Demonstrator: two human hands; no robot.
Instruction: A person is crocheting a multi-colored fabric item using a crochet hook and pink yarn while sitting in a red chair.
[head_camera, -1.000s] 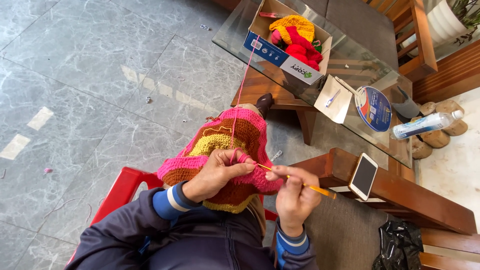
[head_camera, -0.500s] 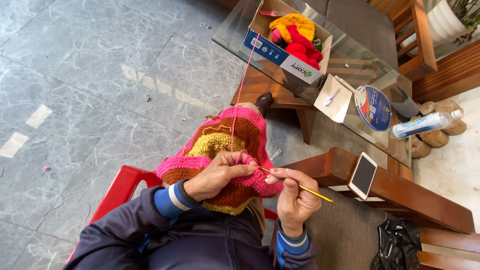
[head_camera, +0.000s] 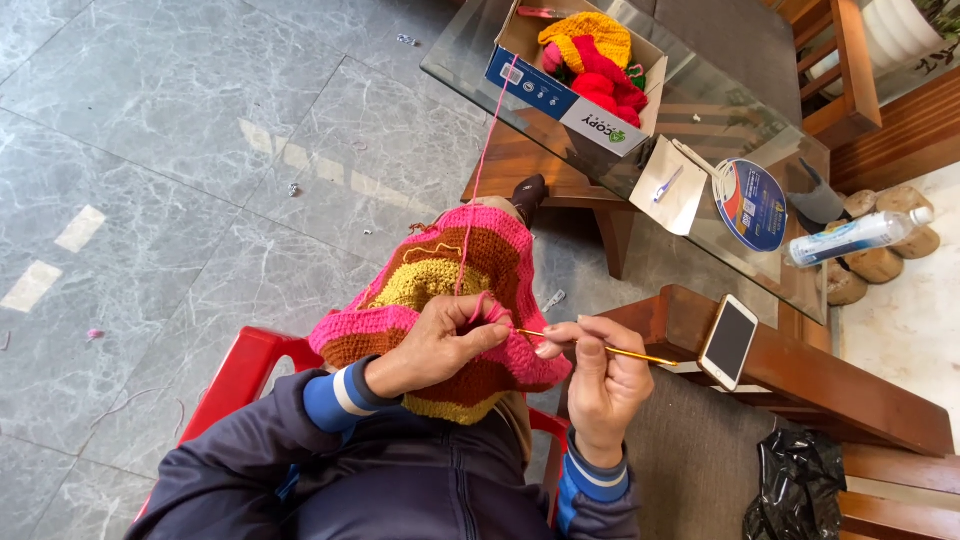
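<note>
Right hand (head_camera: 598, 378) still pinching crochet hook (head_camera: 600, 349), tip now closer to left hand (head_camera: 440, 342) gripping crochet piece (head_camera: 440, 290)

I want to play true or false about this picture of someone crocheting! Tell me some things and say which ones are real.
1. The right hand holds a yellow crochet hook. True.
2. The left hand is resting on the floor. False: it grips the pink edge of the striped crochet piece on the lap.
3. The pink yarn strand runs up to the cardboard box on the glass table. True.
4. The smartphone lies inside the box. False: it rests on the wooden armrest; the box holds yarn.
5. The plastic bottle stands upright. False: it lies on its side.
</note>
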